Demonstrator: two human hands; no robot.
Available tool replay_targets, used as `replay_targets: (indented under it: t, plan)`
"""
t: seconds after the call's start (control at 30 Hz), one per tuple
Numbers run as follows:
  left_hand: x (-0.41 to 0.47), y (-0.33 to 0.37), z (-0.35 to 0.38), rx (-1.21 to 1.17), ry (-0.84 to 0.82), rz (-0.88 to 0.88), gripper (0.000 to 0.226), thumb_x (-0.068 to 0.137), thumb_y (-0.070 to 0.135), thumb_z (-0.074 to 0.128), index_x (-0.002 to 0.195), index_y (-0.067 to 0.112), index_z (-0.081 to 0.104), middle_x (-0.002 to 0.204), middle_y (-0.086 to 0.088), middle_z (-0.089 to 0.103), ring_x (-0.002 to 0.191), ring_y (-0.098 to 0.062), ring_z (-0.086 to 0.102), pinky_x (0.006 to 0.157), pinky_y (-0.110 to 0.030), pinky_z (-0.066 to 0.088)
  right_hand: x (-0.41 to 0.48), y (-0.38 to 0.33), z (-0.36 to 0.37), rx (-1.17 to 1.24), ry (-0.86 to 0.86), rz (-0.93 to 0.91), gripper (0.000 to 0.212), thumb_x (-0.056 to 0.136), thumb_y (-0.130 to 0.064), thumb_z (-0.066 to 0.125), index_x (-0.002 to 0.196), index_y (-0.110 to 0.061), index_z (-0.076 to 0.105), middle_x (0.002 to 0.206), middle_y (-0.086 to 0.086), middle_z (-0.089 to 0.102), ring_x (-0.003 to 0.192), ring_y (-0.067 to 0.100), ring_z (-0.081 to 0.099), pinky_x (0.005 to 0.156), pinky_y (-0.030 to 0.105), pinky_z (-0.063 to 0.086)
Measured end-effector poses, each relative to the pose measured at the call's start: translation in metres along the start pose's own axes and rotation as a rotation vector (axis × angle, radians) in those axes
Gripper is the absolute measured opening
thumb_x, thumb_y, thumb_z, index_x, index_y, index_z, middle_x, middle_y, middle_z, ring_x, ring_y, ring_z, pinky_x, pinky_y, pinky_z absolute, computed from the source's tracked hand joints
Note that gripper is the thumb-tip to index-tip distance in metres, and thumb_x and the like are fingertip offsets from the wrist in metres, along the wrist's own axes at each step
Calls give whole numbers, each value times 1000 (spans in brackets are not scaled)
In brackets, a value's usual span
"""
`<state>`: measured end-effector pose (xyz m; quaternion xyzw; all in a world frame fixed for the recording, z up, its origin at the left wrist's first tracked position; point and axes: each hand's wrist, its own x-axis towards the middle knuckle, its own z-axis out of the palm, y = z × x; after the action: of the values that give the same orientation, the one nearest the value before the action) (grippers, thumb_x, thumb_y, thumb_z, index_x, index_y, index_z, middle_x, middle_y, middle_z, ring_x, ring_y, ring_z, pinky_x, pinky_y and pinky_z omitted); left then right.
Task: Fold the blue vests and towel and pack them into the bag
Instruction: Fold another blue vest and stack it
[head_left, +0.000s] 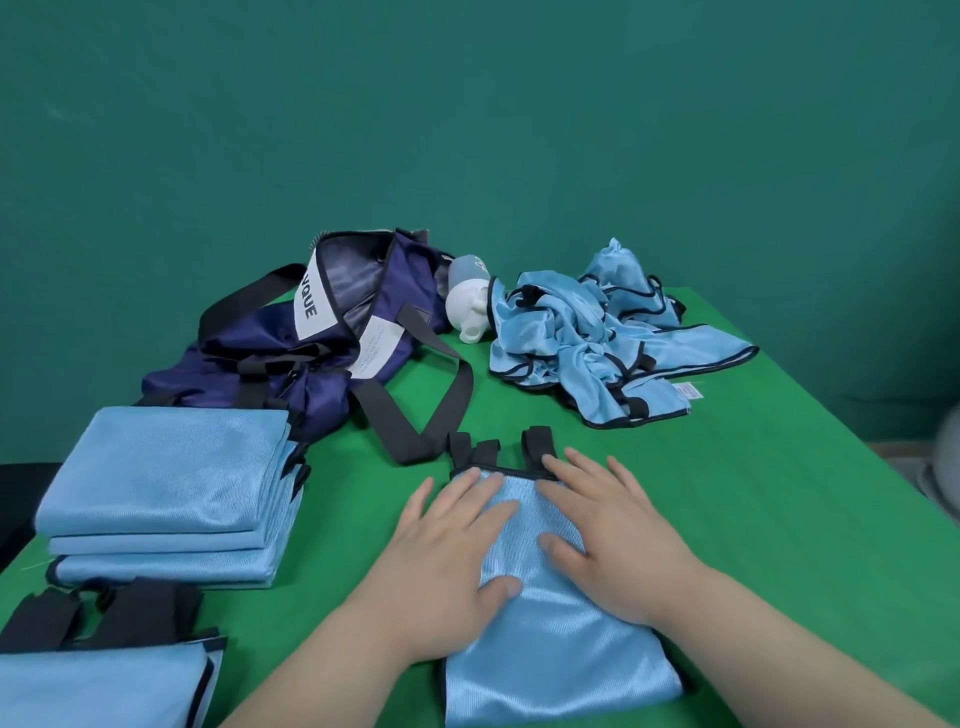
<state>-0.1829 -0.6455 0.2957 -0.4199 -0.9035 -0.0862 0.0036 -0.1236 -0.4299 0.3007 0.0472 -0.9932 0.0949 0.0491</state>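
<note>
Navy bag (270, 338) labelled "…QUE", left hand (447, 566) and right hand (618, 540) flat, grip wide, pressing folded blue vest (561, 660)

The flat left hand (447, 561) and right hand (613, 540) covered much of the folded light-blue mesh vest (561, 670), and its near corner was cut off by the bottom edge. A second light-blue vest with black straps (98, 691) was cut by the left and bottom edges. The white label (307, 299) on the navy fabric bag (332, 332) showed only "VQUE", the rest folded away. The print on the white paper tag (375, 345) was too small to read. A pale blurred shape (948, 457) at the right edge was perhaps a chair.
</note>
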Motion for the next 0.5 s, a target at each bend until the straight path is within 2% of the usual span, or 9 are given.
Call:
replay_targets:
  t: [0.07, 0.13, 0.27, 0.33, 0.5]
  plan:
    - [-3, -1, 5, 11, -14, -10, 74, 93, 65, 33, 157, 36, 12, 165, 16, -12, 148, -5, -24, 122, -47, -11, 2, 3, 2, 10, -38, 0, 73, 89, -65, 21, 154, -32, 31, 166, -15, 6, 153, 8, -7, 124, 39, -6]
    - [-5, -2, 6, 10, -31, -12, 76, 92, 67, 29, 158, 35, 9, 164, 15, -16, 147, -5, -27, 122, -49, -11, 3, 4, 3, 27, -48, -1, 75, 89, -67, 20, 155, -33, 26, 166, -16, 2, 152, 5, -12, 124, 38, -6]
    - [-8, -2, 3, 17, -64, -24, 79, 92, 71, 29, 157, 38, 0, 161, 18, -24, 144, -3, -33, 120, -48, -14, 8, 8, 3, 97, -73, 8, 63, 97, -59, 40, 154, -36, 24, 165, -20, 4, 151, 0, -11, 125, 36, -3]
    - [-9, -3, 2, 5, -87, -27, 82, 90, 74, 30, 157, 40, -2, 160, 19, -26, 142, -2, -35, 121, -47, -13, 12, 12, 2, 96, -95, -3, 63, 97, -58, 43, 153, -35, 24, 166, -18, 4, 151, 0, -9, 125, 38, -2]
    - [-4, -13, 1, -13, -100, -19, 93, 79, 85, 35, 156, 44, 4, 161, 23, -22, 144, 1, -29, 123, -46, -9, 14, 15, 6, 50, -146, -23, 78, 88, -70, 25, 155, -33, 15, 166, -15, -2, 151, 2, -11, 125, 41, -4]
